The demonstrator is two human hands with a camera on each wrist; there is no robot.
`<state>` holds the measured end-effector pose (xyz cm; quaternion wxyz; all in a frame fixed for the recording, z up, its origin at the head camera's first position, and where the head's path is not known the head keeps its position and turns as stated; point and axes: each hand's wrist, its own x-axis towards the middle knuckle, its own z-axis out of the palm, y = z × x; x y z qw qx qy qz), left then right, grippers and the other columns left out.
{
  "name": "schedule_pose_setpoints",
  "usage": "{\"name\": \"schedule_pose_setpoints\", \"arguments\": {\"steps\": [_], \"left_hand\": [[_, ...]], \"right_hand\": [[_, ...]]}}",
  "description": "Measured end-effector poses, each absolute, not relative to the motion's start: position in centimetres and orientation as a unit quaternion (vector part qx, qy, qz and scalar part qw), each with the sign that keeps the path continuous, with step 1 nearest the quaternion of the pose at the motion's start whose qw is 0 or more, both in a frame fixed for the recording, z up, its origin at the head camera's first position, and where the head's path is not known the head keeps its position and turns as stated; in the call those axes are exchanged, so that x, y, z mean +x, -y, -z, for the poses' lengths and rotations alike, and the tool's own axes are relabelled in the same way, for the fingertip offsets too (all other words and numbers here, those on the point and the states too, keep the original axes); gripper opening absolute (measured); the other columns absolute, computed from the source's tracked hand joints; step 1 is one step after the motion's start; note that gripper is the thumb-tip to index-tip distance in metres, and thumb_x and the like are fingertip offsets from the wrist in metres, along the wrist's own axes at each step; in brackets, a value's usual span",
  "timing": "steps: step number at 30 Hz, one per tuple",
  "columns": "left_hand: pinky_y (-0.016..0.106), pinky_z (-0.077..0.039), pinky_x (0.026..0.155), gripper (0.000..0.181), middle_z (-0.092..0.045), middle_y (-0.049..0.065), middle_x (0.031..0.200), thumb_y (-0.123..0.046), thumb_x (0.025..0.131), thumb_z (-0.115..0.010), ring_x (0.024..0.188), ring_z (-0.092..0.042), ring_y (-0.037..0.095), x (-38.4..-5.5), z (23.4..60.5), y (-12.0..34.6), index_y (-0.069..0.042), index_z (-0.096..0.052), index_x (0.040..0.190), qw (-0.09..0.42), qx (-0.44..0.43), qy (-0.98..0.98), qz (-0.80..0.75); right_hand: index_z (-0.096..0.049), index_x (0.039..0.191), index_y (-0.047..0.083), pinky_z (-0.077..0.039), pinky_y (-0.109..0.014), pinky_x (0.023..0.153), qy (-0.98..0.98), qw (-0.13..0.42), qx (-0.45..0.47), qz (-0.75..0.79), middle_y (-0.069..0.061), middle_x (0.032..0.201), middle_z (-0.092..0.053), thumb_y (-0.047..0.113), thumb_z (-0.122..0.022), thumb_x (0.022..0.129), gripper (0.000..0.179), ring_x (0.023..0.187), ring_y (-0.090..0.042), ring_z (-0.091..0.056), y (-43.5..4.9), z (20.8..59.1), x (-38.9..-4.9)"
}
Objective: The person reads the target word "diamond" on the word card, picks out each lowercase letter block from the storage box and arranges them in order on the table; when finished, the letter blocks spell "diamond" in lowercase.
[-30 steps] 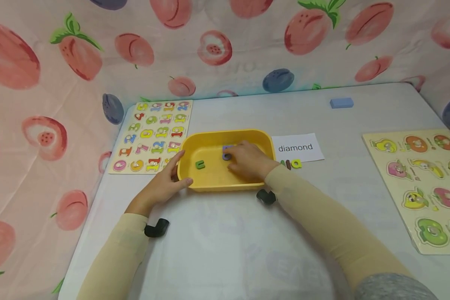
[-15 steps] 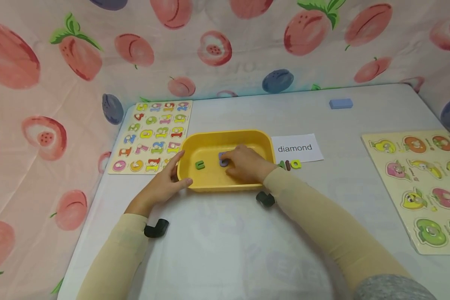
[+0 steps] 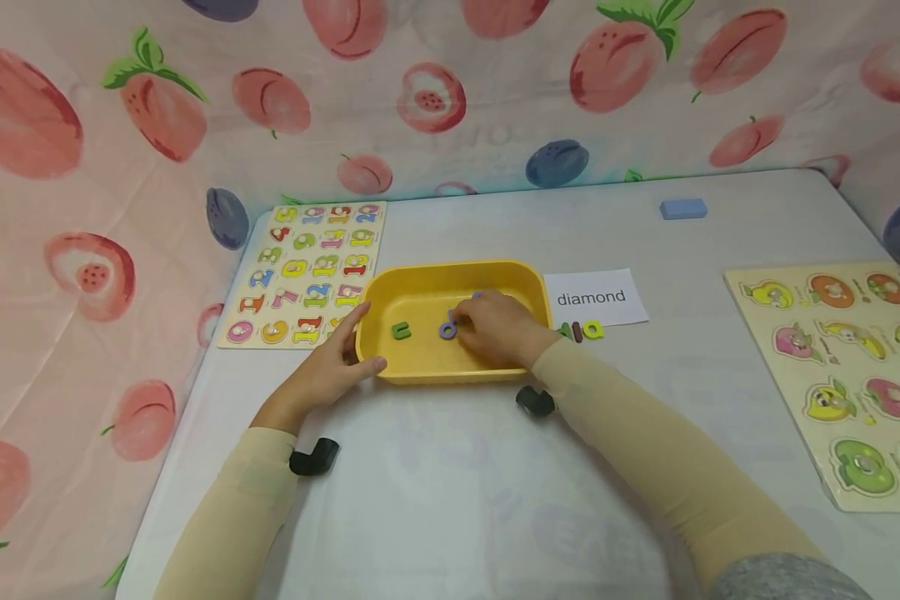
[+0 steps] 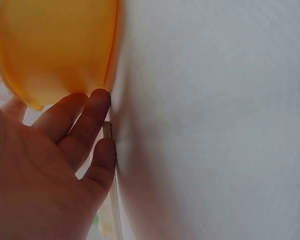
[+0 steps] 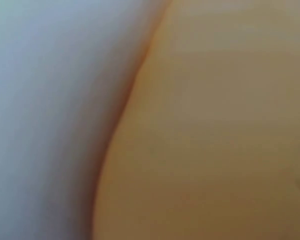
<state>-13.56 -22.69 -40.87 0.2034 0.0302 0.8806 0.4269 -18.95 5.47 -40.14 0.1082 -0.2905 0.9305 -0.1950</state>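
A yellow plastic tray (image 3: 420, 367) stands mid-table. My left hand (image 3: 322, 375) rests against its left end, the fingers along the outer wall and the thumb at the near rim; the left wrist view shows fingertips touching the tray. Inside, my right hand (image 3: 498, 329) has bent fingers down at purple letter pieces. A round purple letter (image 3: 447, 332) lies by its fingertips, and another purple bit (image 3: 479, 294) shows behind the hand. What the fingertips hold is hidden. A green letter "n" (image 3: 401, 331) lies at the tray's left. The right wrist view is a blur of tan and white.
A paper card (image 3: 607, 313) reading "diamond" lies right of the tray, with a yellow letter "a" (image 3: 592, 330), a dark letter (image 3: 577, 331) and a green one below it. A number puzzle board (image 3: 228, 333), a fruit puzzle board (image 3: 787, 400) and a blue block (image 3: 683, 208) surround them.
The right fingers have shifted about within the tray. The round purple letter has come nearer the front and lies uncovered; a purple bit now shows behind the hand. The left hand has stayed put.
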Motion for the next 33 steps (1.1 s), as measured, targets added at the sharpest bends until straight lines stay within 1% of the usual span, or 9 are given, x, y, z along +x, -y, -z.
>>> {"name": "schedule_pose_setpoints", "arguments": {"steps": [6, 9, 14, 18, 22, 27, 33], "left_hand": [[0.058, -0.021, 0.116, 0.095, -0.042, 0.015, 0.154, -0.043, 0.09, -0.073, 0.139, -0.04, 0.031, -13.5, 40.76, 22.59, -0.036, -0.01, 0.161, 0.203, 0.027, -0.88, -0.429], [0.058, -0.021, 0.116, 0.096, -0.041, 0.015, 0.155, -0.043, 0.09, -0.073, 0.139, -0.039, 0.031, -13.47, 40.74, 22.56, -0.036, -0.01, 0.161, 0.204, 0.026, -0.879, -0.429], [0.058, -0.02, 0.116, 0.096, -0.041, 0.015, 0.155, -0.043, 0.09, -0.073, 0.141, -0.038, 0.031, -13.44, 40.73, 22.54, -0.036, -0.01, 0.162, 0.203, 0.026, -0.881, -0.427], [0.058, -0.021, 0.116, 0.096, -0.041, 0.015, 0.155, -0.044, 0.09, -0.073, 0.14, -0.038, 0.031, -13.47, 40.69, 22.5, -0.036, -0.01, 0.161, 0.202, 0.024, -0.882, -0.425], [0.058, -0.02, 0.116, 0.096, -0.04, 0.014, 0.155, -0.044, 0.09, -0.073, 0.141, -0.037, 0.031, -13.46, 40.71, 22.54, -0.036, -0.01, 0.161, 0.203, 0.024, -0.881, -0.426], [0.058, -0.019, 0.117, 0.096, -0.04, 0.014, 0.155, -0.044, 0.09, -0.073, 0.141, -0.038, 0.03, -13.41, 40.75, 22.56, -0.036, -0.009, 0.162, 0.204, 0.027, -0.879, -0.431], [0.059, -0.02, 0.116, 0.096, -0.039, 0.014, 0.156, -0.045, 0.089, -0.073, 0.141, -0.037, 0.03, -13.41, 40.71, 22.56, -0.037, -0.01, 0.161, 0.204, 0.021, -0.88, -0.428]], "right_hand": [[-0.066, 0.129, 0.004, -0.043, -0.038, 0.104, -0.925, 0.113, -0.298, 0.207, -0.009, 0.123, -0.067, 0.015, -0.055, 0.096, 0.036, 0.112, -0.026, -0.059, -5.45, 40.04, -18.97], [-0.065, 0.129, 0.002, -0.044, -0.038, 0.102, -0.923, 0.115, -0.305, 0.202, -0.01, 0.122, -0.068, 0.013, -0.055, 0.096, 0.036, 0.108, -0.026, -0.059, -5.45, 40.01, -18.97], [-0.065, 0.129, 0.003, -0.042, -0.04, 0.105, -0.926, 0.115, -0.297, 0.202, -0.01, 0.122, -0.068, 0.011, -0.056, 0.096, 0.035, 0.112, -0.028, -0.058, -5.45, 40.0, -18.96], [-0.065, 0.131, 0.005, -0.04, -0.041, 0.108, -0.931, 0.127, -0.283, 0.193, -0.009, 0.124, -0.066, 0.012, -0.057, 0.097, 0.035, 0.115, -0.028, -0.056, -5.4, 40.03, -19.01], [-0.066, 0.13, 0.005, -0.041, -0.038, 0.107, -0.932, 0.141, -0.275, 0.192, -0.008, 0.123, -0.066, 0.013, -0.058, 0.098, 0.033, 0.111, -0.025, -0.056, -5.35, 40.03, -19.04], [-0.068, 0.124, 0.005, -0.044, -0.037, 0.103, -0.93, 0.142, -0.279, 0.194, -0.007, 0.118, -0.068, 0.011, -0.058, 0.098, 0.029, 0.103, -0.023, -0.058, -5.43, 39.93, -19.07], [-0.069, 0.123, 0.005, -0.044, -0.037, 0.103, -0.93, 0.146, -0.277, 0.193, -0.007, 0.118, -0.068, 0.01, -0.059, 0.097, 0.029, 0.104, -0.023, -0.059, -5.52, 39.89, -19.17]]}}
